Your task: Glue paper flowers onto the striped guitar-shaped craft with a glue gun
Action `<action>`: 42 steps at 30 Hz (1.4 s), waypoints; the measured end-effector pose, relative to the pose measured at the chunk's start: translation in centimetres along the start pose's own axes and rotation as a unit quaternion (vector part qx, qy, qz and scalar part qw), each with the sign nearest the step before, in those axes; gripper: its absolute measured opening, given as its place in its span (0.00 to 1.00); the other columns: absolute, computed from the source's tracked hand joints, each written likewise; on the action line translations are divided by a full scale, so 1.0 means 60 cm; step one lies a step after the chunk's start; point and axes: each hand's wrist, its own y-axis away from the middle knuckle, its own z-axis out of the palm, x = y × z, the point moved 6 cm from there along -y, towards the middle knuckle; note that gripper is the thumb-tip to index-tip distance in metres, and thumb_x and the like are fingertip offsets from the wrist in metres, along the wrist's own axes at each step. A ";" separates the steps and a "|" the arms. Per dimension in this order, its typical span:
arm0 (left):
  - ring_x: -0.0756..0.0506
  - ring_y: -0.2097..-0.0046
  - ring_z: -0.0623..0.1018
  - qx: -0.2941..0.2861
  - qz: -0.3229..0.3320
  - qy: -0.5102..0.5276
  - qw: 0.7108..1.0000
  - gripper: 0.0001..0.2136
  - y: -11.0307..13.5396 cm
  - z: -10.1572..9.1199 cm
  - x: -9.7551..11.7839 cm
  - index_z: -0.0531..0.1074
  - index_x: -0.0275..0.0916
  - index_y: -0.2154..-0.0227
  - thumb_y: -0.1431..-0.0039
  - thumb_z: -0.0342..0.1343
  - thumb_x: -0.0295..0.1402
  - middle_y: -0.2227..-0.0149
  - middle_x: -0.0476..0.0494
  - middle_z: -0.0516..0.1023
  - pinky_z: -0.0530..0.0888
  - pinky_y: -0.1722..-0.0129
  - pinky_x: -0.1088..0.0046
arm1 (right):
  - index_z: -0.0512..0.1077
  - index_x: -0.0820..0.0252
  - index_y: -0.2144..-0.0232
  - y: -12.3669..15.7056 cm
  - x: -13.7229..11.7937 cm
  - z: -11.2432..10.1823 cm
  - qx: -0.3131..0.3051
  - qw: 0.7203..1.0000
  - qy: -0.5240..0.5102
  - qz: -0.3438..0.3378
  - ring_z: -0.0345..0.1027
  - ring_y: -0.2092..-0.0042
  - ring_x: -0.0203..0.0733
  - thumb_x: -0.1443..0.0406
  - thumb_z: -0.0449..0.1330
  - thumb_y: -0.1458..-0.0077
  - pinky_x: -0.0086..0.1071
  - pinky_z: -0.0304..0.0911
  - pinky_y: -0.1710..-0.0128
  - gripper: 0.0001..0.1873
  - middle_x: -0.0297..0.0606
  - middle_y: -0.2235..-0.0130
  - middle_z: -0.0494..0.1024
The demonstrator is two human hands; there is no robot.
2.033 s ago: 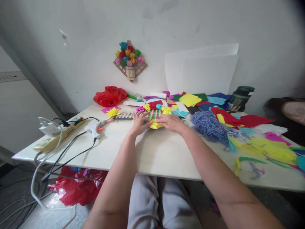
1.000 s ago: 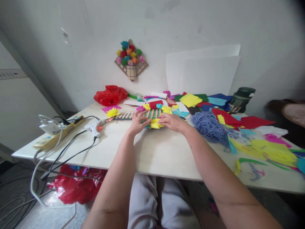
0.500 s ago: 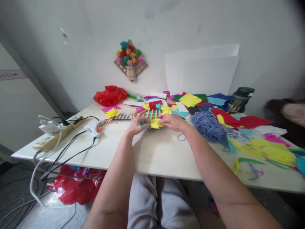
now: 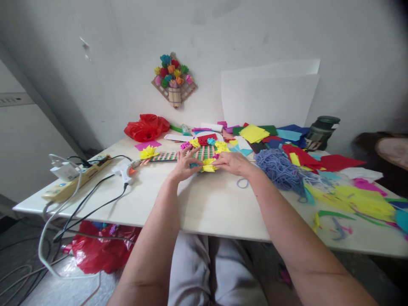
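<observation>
A guitar-shaped lattice [image 4: 165, 157] with pink strips over green lies flat on the table, ringed with crepe-paper flowers. On its near edge sits a yellow paper flower [image 4: 209, 165]. My left hand [image 4: 185, 165] pinches that flower's left side between thumb and forefinger, its other fingers spread above the lattice. From the right, my right hand [image 4: 232, 163] has its fingertips closed on the flower's other side. A blue flower [image 4: 194, 164] is partly covered by my left hand. Another yellow flower [image 4: 148, 152] rests at the narrow end.
At the left are a glue gun [image 4: 125, 172] and a power strip [image 4: 66, 185] with trailing cords. Blue-grey yarn [image 4: 280, 169] lies to the right, among coloured paper sheets [image 4: 363, 202]. A dark bottle [image 4: 321, 132] stands behind, and a red plastic bag [image 4: 146, 127] sits at the back left.
My left fingers have shifted slightly at the yellow flower's left side. My right hand stays almost in place at the flower, and the view has moved a little.
</observation>
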 end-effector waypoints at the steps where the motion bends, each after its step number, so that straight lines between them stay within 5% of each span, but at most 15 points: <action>1: 0.37 0.36 0.46 -0.003 -0.002 0.001 1.000 0.06 0.000 0.001 0.000 0.77 0.47 0.69 0.49 0.56 0.35 0.38 0.55 0.56 0.39 0.41 0.45 | 0.74 0.44 0.57 0.001 -0.001 0.000 0.003 1.000 0.008 0.000 0.64 0.65 0.37 0.59 0.53 0.44 0.27 0.52 0.70 0.14 0.35 0.63 0.72; 24: 0.35 0.37 0.48 -0.022 -0.001 -0.011 1.000 0.07 -0.001 0.009 0.006 0.76 0.44 0.69 0.52 0.59 0.36 0.39 0.52 0.58 0.37 0.41 0.45 | 0.73 0.43 0.55 0.006 -0.004 -0.003 -0.022 0.999 0.042 0.014 0.67 0.61 0.39 0.58 0.52 0.43 0.28 0.53 0.69 0.15 0.35 0.61 0.75; 31: 0.36 0.37 0.50 -0.001 0.026 -0.012 1.000 0.06 -0.003 0.013 0.000 0.77 0.45 0.70 0.53 0.60 0.37 0.40 0.52 0.60 0.39 0.40 0.48 | 0.74 0.48 0.56 0.004 -0.009 0.005 0.013 1.000 0.022 -0.019 0.68 0.58 0.39 0.61 0.51 0.42 0.28 0.56 0.64 0.15 0.36 0.55 0.74; 42: 0.36 0.37 0.49 -0.007 0.020 -0.012 1.000 0.06 -0.004 0.014 -0.003 0.77 0.47 0.69 0.52 0.59 0.37 0.40 0.52 0.59 0.39 0.42 0.44 | 0.72 0.45 0.54 0.009 -0.004 0.000 -0.010 1.000 0.013 0.025 0.70 0.57 0.42 0.57 0.50 0.42 0.30 0.59 0.63 0.16 0.31 0.55 0.77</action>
